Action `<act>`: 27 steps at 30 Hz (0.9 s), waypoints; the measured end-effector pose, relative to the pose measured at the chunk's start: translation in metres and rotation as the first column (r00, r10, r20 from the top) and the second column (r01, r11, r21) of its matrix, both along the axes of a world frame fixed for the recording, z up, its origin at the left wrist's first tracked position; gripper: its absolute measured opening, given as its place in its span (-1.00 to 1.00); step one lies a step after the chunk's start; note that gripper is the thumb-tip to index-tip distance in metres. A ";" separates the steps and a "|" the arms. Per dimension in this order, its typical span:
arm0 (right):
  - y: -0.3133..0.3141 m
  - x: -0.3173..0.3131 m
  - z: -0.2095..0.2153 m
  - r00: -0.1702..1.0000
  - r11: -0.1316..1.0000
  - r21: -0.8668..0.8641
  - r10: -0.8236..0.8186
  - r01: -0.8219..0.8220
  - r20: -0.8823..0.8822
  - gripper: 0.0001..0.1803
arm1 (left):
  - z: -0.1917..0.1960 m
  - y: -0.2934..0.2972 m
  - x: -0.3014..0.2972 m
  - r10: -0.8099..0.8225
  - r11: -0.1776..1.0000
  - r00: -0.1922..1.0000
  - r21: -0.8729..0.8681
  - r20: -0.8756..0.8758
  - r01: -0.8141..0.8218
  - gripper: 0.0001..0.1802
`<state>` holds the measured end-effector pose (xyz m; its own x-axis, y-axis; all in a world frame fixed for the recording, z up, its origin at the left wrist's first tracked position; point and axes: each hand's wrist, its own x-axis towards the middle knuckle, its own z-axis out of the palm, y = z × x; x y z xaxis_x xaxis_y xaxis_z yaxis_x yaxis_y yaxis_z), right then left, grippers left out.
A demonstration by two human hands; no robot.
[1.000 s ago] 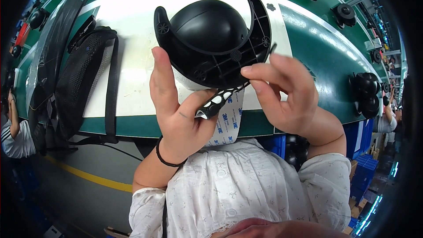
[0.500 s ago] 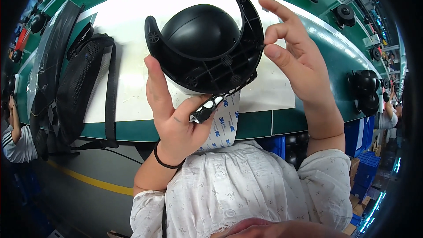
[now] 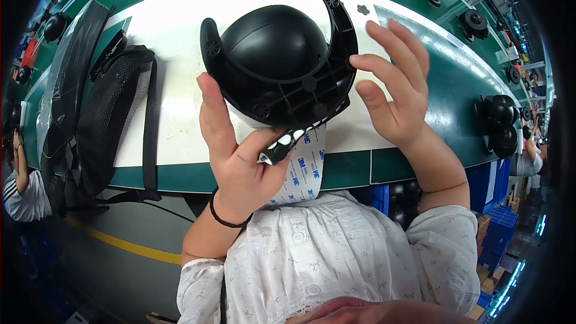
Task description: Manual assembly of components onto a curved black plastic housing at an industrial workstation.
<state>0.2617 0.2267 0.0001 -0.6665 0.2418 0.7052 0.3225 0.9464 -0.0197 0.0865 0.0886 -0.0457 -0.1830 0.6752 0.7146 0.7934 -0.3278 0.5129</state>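
A glossy black dome with a ribbed, crescent-shaped plastic base point(image 3: 282, 93) is tilted above the white sheet. My left hand point(image 3: 237, 156) supports this base at its lower left edge, the raised finger lying along its side. The same hand pinches a strip of stick-on pads point(image 3: 285, 141), black with white round gaps, and its printed backing paper point(image 3: 305, 171) hangs below. Round dark pads point(image 3: 320, 110) sit on the ribbed face. My right hand point(image 3: 393, 84) is open, fingers spread, with one fingertip at the base's right edge. A small dark flower-shaped piece point(image 3: 363, 9) lies on the sheet beyond.
A black mesh bag point(image 3: 117, 108) with a strap lies on the left of the white sheet point(image 3: 177, 84), beside a plastic-wrapped dark item point(image 3: 72, 78). More black domed units point(image 3: 501, 114) stand on the green table at right and far side. Blue bins point(image 3: 498, 228) are at lower right.
My right hand's thumb and finger were pinched at the base's right edge; now they are apart and the fingers spread. The flower-shaped piece has come into clear view. My left hand stays nearly still.
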 end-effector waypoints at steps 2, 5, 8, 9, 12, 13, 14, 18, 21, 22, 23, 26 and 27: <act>-0.010 0.003 0.004 1.000 1.000 0.014 -0.017 0.017 -0.021 -0.73 | 0.001 0.000 0.000 -0.003 1.000 1.000 0.003 0.010 0.003 -0.77; -0.021 -0.001 0.006 0.984 0.996 0.000 0.086 -0.087 -0.158 -0.71 | 0.002 -0.006 0.000 0.002 1.000 1.000 -0.002 0.013 -0.002 -0.75; -0.038 -0.014 0.021 0.937 0.935 -0.075 0.346 -0.348 -0.036 -0.75 | 0.004 -0.008 0.000 0.033 0.999 0.999 0.025 -0.032 -0.032 -0.82; -0.037 -0.019 0.019 0.904 0.903 -0.031 0.426 -0.428 -0.039 -0.73 | 0.004 -0.010 0.001 0.037 0.999 0.999 0.023 -0.036 -0.036 -0.82; -0.045 -0.031 0.014 0.905 0.905 0.088 0.421 -0.416 -0.054 -0.76 | 0.005 -0.011 0.005 0.041 0.996 0.999 0.078 -0.008 -0.040 -0.83; -0.045 -0.030 0.010 0.912 0.899 0.196 0.408 -0.392 -0.048 -0.79 | 0.005 -0.013 0.005 0.050 0.996 0.999 0.079 -0.010 -0.050 -0.83; -0.047 -0.031 0.005 0.913 0.892 0.261 0.400 -0.368 -0.078 -0.78 | 0.005 -0.015 0.005 0.050 0.997 0.999 0.062 -0.006 -0.049 -0.84; -0.051 -0.029 -0.001 0.908 0.887 0.271 0.410 -0.375 -0.084 -0.74 | 0.005 -0.019 0.005 0.049 0.998 0.999 0.035 0.012 -0.049 -0.87; -0.051 -0.030 -0.005 0.867 0.858 0.230 0.490 -0.460 -0.093 -0.73 | 0.008 -0.022 0.004 0.024 1.000 0.999 0.019 0.034 -0.024 -0.88; -0.050 -0.029 -0.001 0.854 0.842 0.202 0.519 -0.500 -0.048 -0.74 | 0.009 -0.022 0.003 0.010 1.000 0.998 0.006 0.066 -0.011 -0.86; -0.051 -0.031 -0.001 0.853 0.841 0.203 0.520 -0.502 -0.048 -0.74 | 0.009 -0.022 0.001 -0.003 1.000 0.995 -0.006 0.097 0.003 -0.83; -0.051 -0.033 0.017 0.771 0.747 -0.193 0.607 -0.636 -0.190 -0.67 | 0.009 -0.022 -0.001 0.025 0.999 0.997 0.038 0.072 -0.028 -0.77; -0.050 -0.035 0.021 0.771 0.746 -0.193 0.608 -0.637 -0.190 -0.67 | 0.010 -0.022 0.000 0.045 0.997 0.998 0.053 0.041 -0.047 -0.76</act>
<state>0.2268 0.1762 0.0214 -0.6507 -0.0346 0.7585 -0.3544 0.8973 -0.2632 0.0863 0.0665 -0.0360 -0.2424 0.6263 0.7410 0.7876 -0.3190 0.5272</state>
